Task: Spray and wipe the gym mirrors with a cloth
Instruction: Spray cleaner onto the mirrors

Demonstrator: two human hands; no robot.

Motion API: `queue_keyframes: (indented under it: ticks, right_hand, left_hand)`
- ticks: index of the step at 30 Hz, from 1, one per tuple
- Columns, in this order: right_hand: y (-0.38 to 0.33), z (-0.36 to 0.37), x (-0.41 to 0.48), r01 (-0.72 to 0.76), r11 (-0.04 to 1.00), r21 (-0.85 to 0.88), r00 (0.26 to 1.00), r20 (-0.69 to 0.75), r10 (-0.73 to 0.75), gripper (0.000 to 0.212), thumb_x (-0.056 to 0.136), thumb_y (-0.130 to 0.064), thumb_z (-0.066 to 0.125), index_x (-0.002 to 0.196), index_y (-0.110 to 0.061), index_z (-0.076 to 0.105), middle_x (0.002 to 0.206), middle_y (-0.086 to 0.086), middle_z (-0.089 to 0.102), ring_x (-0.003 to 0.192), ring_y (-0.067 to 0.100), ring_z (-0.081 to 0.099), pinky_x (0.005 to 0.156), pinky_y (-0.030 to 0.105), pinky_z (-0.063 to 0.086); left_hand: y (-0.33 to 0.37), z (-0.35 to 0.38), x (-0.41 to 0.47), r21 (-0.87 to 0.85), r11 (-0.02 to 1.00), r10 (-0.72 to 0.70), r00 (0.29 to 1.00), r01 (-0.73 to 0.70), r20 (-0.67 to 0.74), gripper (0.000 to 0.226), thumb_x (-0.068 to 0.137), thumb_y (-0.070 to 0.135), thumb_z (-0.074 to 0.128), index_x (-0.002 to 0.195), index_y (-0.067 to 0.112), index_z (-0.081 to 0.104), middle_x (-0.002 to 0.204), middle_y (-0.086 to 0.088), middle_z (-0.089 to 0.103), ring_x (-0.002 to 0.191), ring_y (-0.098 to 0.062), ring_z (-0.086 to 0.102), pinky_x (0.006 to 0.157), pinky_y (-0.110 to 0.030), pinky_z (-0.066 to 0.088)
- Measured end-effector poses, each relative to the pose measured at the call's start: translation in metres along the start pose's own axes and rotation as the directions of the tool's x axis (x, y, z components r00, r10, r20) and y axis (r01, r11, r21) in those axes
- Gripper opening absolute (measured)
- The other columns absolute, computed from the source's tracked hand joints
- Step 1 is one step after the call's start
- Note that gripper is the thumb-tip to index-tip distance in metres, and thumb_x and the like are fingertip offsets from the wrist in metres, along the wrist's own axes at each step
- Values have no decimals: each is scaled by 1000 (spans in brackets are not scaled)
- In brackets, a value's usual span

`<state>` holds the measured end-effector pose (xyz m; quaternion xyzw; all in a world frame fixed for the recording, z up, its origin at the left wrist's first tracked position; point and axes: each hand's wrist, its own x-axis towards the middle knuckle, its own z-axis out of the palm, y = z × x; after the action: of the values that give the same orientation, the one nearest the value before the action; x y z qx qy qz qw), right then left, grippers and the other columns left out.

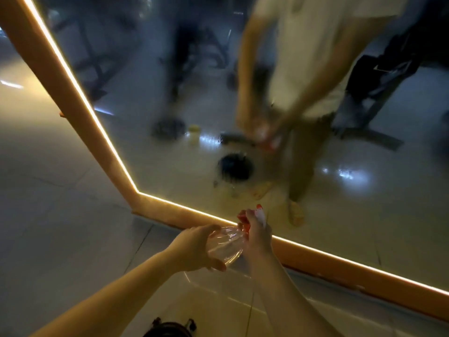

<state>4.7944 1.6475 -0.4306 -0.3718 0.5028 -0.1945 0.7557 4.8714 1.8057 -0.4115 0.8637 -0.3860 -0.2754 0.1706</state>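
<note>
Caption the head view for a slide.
Left hand holds a clear bottle while right hand grips its red sprayer before the mirror.

The right hand (257, 235) mostly hides the head of the spray bottle (224, 249).

Left hand (194, 248), right hand (257, 233) outstretched, fingers round spray bottle (227, 246).

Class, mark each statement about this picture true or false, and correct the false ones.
1. Both hands hold the spray bottle. True: the left hand holds its body.
2. The bottle's body is opaque blue. False: it is clear.
3. The mirror has an orange frame with a lit strip. True.
4. The right hand wipes the glass with a cloth. False: it grips the red spray head; no cloth shows in either hand.
</note>
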Motion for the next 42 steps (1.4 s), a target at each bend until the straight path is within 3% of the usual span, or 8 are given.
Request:
queue_keyframes:
  ticks: [10, 17, 20, 23, 28, 34, 38, 42]
  right_hand:
    - [-23, -59, 3, -1, 1000, -17, 972, -235, -3, 44, 95, -28, 72, 130, -8, 54, 108, 16, 64, 89, 26, 64, 70, 36, 56]
    - [-32, -117, -7, 151, 984, -92, 936, -307, -172, 25, 97, -20, 67, 74, -16, 58, 76, 14, 57, 75, 30, 53, 71, 39, 43]
    - [-40, -136, -14, 148, 989, 6, 917, -376, -135, 9, 95, -22, 70, 96, -13, 68, 92, 12, 65, 83, 28, 63, 72, 36, 49]
    - [-51, -156, -15, 158, 987, 40, 899, -419, -127, 29, 97, -26, 66, 122, -11, 67, 107, 14, 67, 93, 27, 65, 70, 32, 50]
    - [-76, -202, -16, 172, 984, 44, 866, -483, -130, 4, 102, -22, 61, 99, -21, 59, 90, 3, 58, 81, 21, 59, 74, 35, 48]
    - [-102, -249, -11, 229, 966, 116, 853, -503, -142, 8, 100, -17, 66, 107, -16, 64, 85, 8, 61, 76, 21, 58, 71, 36, 47]
    - [-120, -279, -9, 272, 955, 114, 815, -556, -166, 18, 100, -21, 65, 96, -3, 68, 84, 14, 65, 77, 25, 59, 69, 36, 46]
    - [-140, -313, -7, 275, 954, 123, 821, -546, -167, 15, 102, -21, 63, 104, -7, 67, 91, 12, 66, 82, 24, 62, 70, 35, 50]
  left_hand:
    - [54, 28, 27, 10, 988, 148, 978, -151, 144, 100, 65, 56, 94, 151, 38, 46, 145, 14, 60, 127, -12, 58, 108, -33, 49]
    - [98, 71, 44, 33, 970, 227, 945, -242, 237, 92, 64, 53, 95, 144, 36, 52, 136, 14, 65, 123, -14, 63, 104, -35, 53]
    - [116, 84, 51, 15, 966, 245, 933, -258, 264, 92, 62, 52, 95, 142, 37, 53, 135, 16, 65, 122, -12, 63, 102, -34, 53]
    - [136, 92, 61, 2, 959, 270, 917, -283, 294, 98, 59, 57, 95, 144, 39, 51, 136, 19, 63, 124, -11, 61, 102, -33, 53]
    - [181, 104, 71, 4, 944, 306, 880, -330, 362, 98, 60, 56, 96, 146, 39, 52, 140, 18, 62, 128, -10, 58, 107, -33, 50]
    - [228, 127, 83, -36, 944, 314, 860, -328, 402, 92, 56, 55, 95, 139, 45, 57, 130, 26, 64, 121, -4, 57, 103, -29, 49]
    - [263, 136, 93, -38, 923, 365, 838, -384, 405, 112, 40, 81, 85, 142, 47, 54, 130, 28, 63, 123, -5, 59, 104, -31, 48]
    - [303, 147, 104, 13, 905, 376, 813, -426, 444, 101, 54, 70, 88, 144, 45, 50, 133, 23, 63, 122, -8, 60, 97, -26, 48]
